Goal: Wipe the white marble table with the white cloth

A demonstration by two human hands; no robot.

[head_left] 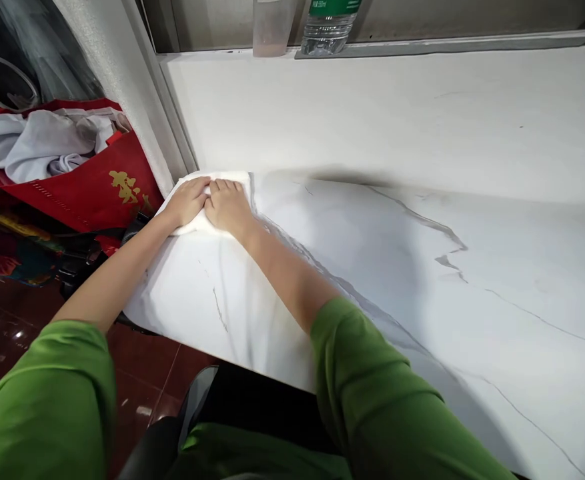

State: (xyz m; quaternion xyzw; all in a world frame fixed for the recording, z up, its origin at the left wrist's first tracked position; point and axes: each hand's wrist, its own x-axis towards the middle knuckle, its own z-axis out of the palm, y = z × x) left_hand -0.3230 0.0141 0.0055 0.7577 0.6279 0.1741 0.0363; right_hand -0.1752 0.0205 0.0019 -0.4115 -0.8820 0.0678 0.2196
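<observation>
A folded white cloth (199, 227) lies at the far left corner of the white marble-patterned table (282, 307). My left hand (191, 200) rests palm down on it, fingers flat and pointing toward the wall. Close against it, my right hand (228, 205) presses on the same cloth with its fingers laid over the top. The thumbs meet near the middle of the cloth. Part of the cloth is hidden under both hands.
Along the ledge behind the table stand a water bottle (328, 30) with a green label and a translucent plastic cup (272, 30). A red bag (92, 177) holding pale fabric (42, 140) is at the left, beside a whitish curtain (117, 73). Reddish floor tiles (142, 357) show below.
</observation>
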